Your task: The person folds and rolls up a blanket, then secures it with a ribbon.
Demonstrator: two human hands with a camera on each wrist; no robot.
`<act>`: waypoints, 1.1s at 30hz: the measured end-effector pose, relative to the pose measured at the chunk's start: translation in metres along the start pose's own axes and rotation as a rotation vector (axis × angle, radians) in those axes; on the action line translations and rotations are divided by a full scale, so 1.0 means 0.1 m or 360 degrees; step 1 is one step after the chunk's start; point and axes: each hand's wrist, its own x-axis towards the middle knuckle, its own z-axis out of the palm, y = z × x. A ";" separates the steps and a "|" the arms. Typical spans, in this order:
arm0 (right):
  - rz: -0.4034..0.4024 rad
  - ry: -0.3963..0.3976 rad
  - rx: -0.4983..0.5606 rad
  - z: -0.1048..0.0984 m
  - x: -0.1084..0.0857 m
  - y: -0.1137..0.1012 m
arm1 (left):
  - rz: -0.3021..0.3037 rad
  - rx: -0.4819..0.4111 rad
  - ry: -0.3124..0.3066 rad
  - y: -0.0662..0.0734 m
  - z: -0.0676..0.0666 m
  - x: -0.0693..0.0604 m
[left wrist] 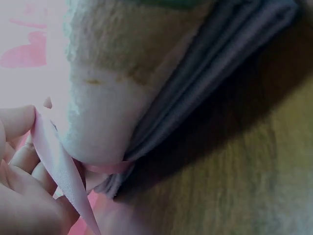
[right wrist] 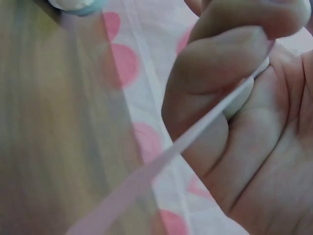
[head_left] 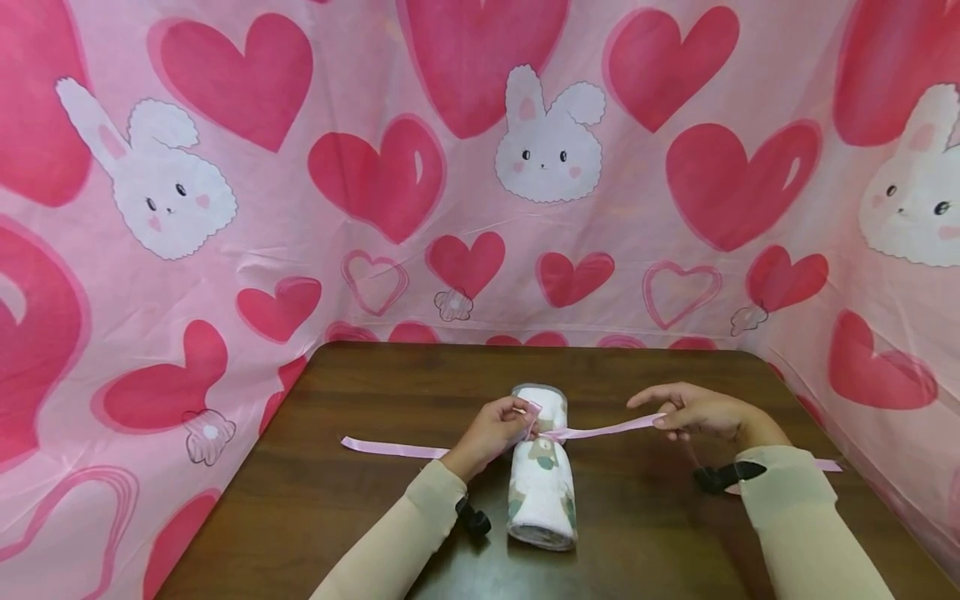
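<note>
A rolled white towel with a printed animal pattern lies lengthwise on the table, cinched at its middle by a pink ribbon. My left hand is at the towel's left side and pinches a folded part of the ribbon between thumb and finger. Off to the right, my right hand grips the other length, drawn out nearly straight from the towel. The right wrist view shows the ribbon passing into curled fingers. The crossing on top of the towel is partly hidden by my left fingers.
Beneath everything is a dark brown wooden table. One ribbon tail lies to the left, and another end shows beyond the right wrist. A pink cloth with hearts and rabbits hangs around the table's back and sides.
</note>
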 end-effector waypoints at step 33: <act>-0.0374 -0.0027 -0.0281 -0.65 -0.43 -1.61 | 0.0158 0.0262 0.0033 -0.05 0.03 0.00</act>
